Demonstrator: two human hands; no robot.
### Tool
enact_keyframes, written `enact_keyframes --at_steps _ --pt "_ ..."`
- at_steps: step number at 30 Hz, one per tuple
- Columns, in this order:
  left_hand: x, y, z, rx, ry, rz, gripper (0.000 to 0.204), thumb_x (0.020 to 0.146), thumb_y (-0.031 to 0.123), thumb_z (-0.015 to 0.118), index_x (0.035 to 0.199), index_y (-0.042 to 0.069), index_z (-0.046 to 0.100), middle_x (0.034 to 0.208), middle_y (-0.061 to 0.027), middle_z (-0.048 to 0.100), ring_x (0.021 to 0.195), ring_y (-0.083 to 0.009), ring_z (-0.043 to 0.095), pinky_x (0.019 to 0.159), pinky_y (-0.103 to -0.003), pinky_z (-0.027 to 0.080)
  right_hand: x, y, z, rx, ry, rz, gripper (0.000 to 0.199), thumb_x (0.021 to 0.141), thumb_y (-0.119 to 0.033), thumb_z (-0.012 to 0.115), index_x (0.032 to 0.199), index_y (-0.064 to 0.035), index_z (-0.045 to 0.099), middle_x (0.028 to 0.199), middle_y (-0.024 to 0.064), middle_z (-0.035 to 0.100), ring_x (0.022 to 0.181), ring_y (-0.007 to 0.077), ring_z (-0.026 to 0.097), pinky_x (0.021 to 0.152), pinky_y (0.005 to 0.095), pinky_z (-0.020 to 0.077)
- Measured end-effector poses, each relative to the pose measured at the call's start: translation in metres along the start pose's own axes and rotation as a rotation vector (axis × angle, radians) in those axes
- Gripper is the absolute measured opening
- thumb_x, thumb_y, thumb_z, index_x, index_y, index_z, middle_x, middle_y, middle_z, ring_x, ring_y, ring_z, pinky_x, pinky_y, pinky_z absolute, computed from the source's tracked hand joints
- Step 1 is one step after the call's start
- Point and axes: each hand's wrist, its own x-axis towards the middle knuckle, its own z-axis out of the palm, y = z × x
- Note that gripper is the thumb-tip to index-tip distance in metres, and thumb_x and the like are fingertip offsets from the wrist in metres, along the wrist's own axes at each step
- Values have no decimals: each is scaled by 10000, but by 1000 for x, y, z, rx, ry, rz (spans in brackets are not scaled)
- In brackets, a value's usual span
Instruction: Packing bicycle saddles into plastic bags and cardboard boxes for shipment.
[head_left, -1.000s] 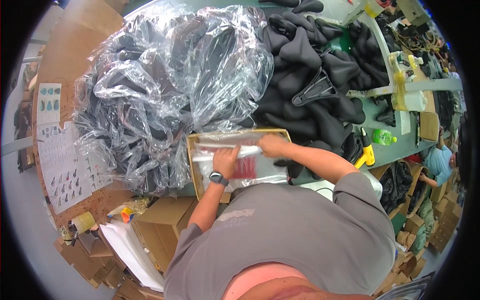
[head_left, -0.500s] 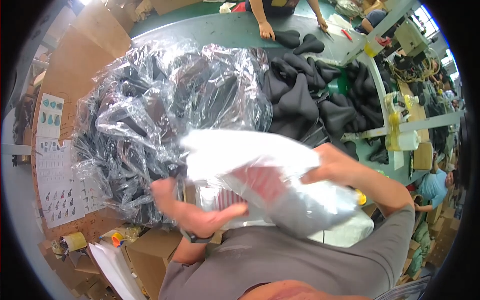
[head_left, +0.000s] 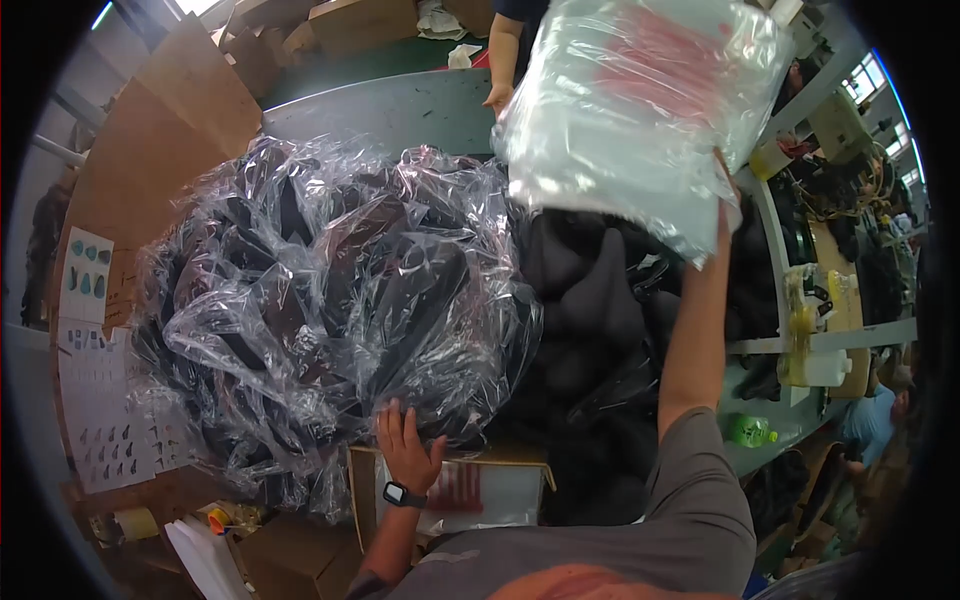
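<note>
My right arm reaches forward with a flat stack of clear plastic bags [head_left: 640,95] bearing red print. My right hand [head_left: 728,195] grips the near right edge of the stack, its fingers partly hidden by the film. The stack is raised over black bicycle saddles [head_left: 605,300]. My left hand [head_left: 408,450], a watch on its wrist, lies open with fingers stretched at the near edge of a heap of saddles in clear plastic [head_left: 330,290]. Below that hand stands an open cardboard box [head_left: 362,490], with more red-printed plastic bags [head_left: 470,490] inside.
Across the grey-green table [head_left: 400,110] is another person's hand [head_left: 497,98]. Cardboard panels [head_left: 150,130] and printed sheets [head_left: 105,400] line the left side. A metal frame post [head_left: 770,240] with tape rolls stands right. A green bottle [head_left: 752,432] lies near the right edge.
The bag stack has gone from in front of my chest up to the far right, in my right hand. My left hand has come to rest at the wrapped heap's near edge.
</note>
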Motion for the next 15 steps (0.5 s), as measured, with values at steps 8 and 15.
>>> enact_keyframes --at_steps 8,15 --pt "-9 -12 41 31 -89 -86 817 958 618 630 1456 -14 489 1455 -292 507 1376 -533 440 1139 -676 328 10 286 -78 300 424 693 493 968 -59 685 1434 48 561 1332 175 676 1209 317 670 1043 443 564" --pt "-11 -16 38 65 -45 -95 803 968 622 618 1433 -22 496 1426 -304 526 1338 -543 468 1123 -677 348 -5 322 -47 271 638 853 448 957 -11 668 1341 185 546 1212 249 696 1036 395 739 898 505 632"
